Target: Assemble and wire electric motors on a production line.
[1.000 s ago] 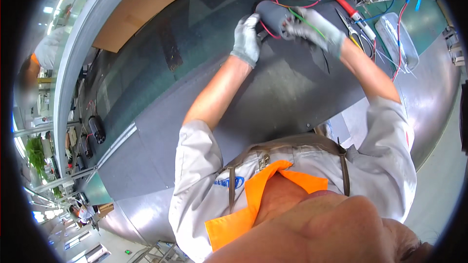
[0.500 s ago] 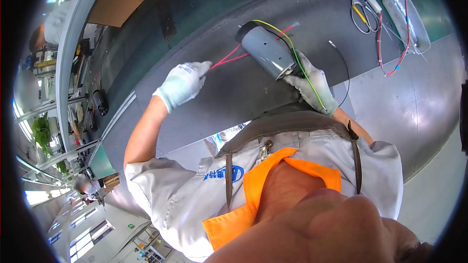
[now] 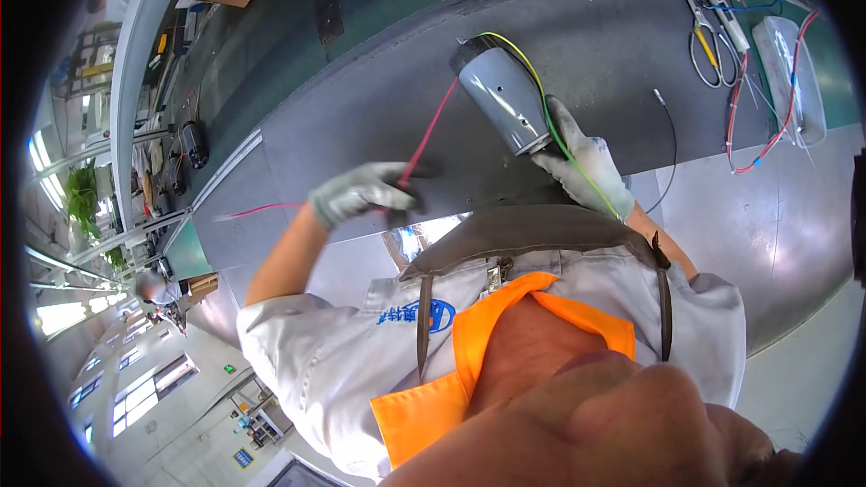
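Note:
A grey cylindrical motor (image 3: pixel 507 101) with a black end lies tilted above the dark tabletop. My gloved right hand (image 3: pixel 586 167) is closed around its near end, fingers along the right side. A yellow-green wire (image 3: pixel 541 81) leaves the motor's far end and passes over that hand. From the motor's far left side, a red wire (image 3: pixel 435 129) runs taut to my gloved left hand (image 3: pixel 368 194), which grips it in closed fingers. Beyond that hand, a red wire end (image 3: pixel 266 209) sticks out to the left over the table.
To the right lie scissors (image 3: pixel 705 41), a red-handled tool (image 3: pixel 717 4) and a clear plastic tray (image 3: pixel 794 81) with red wires (image 3: pixel 732 126) beside it. A thin black lead (image 3: pixel 672 131) curves near my right hand. Another dark motor (image 3: pixel 194 144) stands at the far left.
My left hand has moved nearer to my body, drawing the red wire down with it; a red end now trails out leftward. My right hand still holds the motor.

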The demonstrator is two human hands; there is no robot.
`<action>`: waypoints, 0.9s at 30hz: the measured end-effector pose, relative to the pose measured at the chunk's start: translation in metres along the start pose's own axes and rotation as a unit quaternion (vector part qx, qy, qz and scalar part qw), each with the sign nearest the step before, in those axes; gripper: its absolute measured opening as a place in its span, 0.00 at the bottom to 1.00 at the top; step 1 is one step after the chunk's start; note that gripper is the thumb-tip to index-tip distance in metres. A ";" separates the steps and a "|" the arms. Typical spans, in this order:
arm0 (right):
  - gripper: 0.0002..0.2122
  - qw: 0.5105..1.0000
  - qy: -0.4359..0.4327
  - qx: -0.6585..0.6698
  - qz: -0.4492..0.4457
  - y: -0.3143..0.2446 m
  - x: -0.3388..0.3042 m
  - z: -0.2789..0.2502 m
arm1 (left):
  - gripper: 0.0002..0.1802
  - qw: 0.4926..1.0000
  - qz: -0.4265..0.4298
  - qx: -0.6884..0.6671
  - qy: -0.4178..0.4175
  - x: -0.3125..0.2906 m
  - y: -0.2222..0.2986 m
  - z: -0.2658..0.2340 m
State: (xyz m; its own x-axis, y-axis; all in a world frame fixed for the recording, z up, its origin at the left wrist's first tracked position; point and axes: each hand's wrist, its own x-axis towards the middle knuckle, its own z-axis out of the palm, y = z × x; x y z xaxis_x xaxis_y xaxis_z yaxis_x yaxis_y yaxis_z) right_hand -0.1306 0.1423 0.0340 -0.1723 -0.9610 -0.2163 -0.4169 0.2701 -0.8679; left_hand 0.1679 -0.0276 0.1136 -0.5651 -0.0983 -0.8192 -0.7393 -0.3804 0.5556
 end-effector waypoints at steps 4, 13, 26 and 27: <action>0.35 0.995 -0.035 0.091 0.034 0.015 0.016 -0.029 | 0.42 0.962 0.161 -0.220 -0.031 0.049 -0.002 0.031; 0.26 0.933 -0.333 0.085 -0.103 -0.046 0.045 -0.039 | 0.44 0.978 0.113 -0.145 0.103 0.069 0.038 0.006; 0.13 0.773 -0.407 -0.117 -0.473 -0.103 0.043 0.118 | 0.35 0.937 0.094 0.132 0.310 0.105 0.090 0.018; 0.14 0.796 -0.359 -0.114 -0.473 -0.094 0.045 0.101 | 0.35 0.938 0.096 0.135 0.304 0.113 0.084 0.014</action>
State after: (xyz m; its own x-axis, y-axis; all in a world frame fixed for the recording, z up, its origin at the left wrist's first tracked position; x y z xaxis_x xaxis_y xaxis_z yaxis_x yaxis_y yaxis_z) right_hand -0.0086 0.0677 0.0609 0.8357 -0.5047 0.2165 -0.2214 -0.6704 -0.7082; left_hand 0.0370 -0.0577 0.0699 -0.4457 -0.6783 -0.5842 -0.7574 -0.0621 0.6500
